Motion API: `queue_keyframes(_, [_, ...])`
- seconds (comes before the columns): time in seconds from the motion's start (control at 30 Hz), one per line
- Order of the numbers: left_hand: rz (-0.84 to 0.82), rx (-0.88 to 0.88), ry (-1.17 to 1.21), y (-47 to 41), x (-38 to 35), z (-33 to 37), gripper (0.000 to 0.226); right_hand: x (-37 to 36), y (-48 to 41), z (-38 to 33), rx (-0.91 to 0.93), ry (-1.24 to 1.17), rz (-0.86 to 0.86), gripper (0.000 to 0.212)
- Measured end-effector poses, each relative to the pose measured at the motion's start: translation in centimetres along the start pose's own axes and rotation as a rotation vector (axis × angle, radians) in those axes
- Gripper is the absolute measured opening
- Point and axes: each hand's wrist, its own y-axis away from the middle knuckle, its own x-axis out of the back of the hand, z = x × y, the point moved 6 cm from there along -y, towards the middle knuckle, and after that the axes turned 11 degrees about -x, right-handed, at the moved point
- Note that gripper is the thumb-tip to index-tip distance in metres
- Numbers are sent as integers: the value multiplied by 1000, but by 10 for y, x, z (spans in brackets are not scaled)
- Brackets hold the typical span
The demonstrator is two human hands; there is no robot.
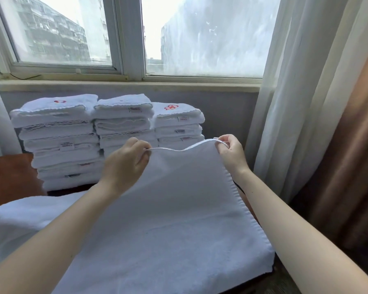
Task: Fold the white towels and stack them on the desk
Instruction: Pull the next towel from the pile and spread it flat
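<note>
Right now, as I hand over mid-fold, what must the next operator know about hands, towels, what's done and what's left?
The left hand and right hand each pinch the raised far edge of the open towel, the right hand at its corner.
The towel's near part lies on the desk.
Done: three stacks of folded towels at the desk's back.
Left: finish this fold, add it to a stack.

white towels (174, 209), red logos (171, 107); brown curtain (348, 166).
</note>
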Motion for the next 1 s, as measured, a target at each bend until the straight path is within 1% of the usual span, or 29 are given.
queue_keyframes(0.17, [-146,-76,34,22,-14,14,7,9,12,17,-45,166,7,9])
queue_keyframes(0.3, [-218,-130,72,39,-22,23,26,16,27,26,-54,373,13,9])
queue_keyframes(0.4, [-241,-226,99,48,-22,35,36,26,37,31,-35,587,41,17])
queue_keyframes(0.47, [-321,-254,89,55,-28,39,40,30,42,34,-62,701,12,23])
queue_keyframes(0.53, [-442,-233,59,63,-37,36,47,32,48,38,-108,816,-24,30])
queue_keyframes(0.6, [-504,-180,2,66,-43,33,51,31,53,38,-88,885,-15,38])
queue_keyframes(0.67, [-482,-120,-76,62,-44,34,51,22,57,36,-26,890,-23,35])
queue_keyframes(0.73, [-435,-72,-140,56,-46,38,40,7,63,35,33,872,-90,32])
queue_keyframes(0.77, [-440,-39,-138,54,-49,41,32,-4,65,36,54,857,-146,38])
queue_keyframes(0.8, [-481,2,-118,54,-54,42,31,-15,68,40,67,840,-208,44])
queue_keyframes(0.87, [-633,44,-93,60,-69,43,38,-38,72,52,83,849,-294,50])
queue_keyframes(0.93, [-761,18,-122,70,-83,44,48,-53,75,70,74,968,-310,51])
queue_keyframes(1.0, [-825,39,-116,78,-91,41,57,-58,74,85,56,1085,-304,54])
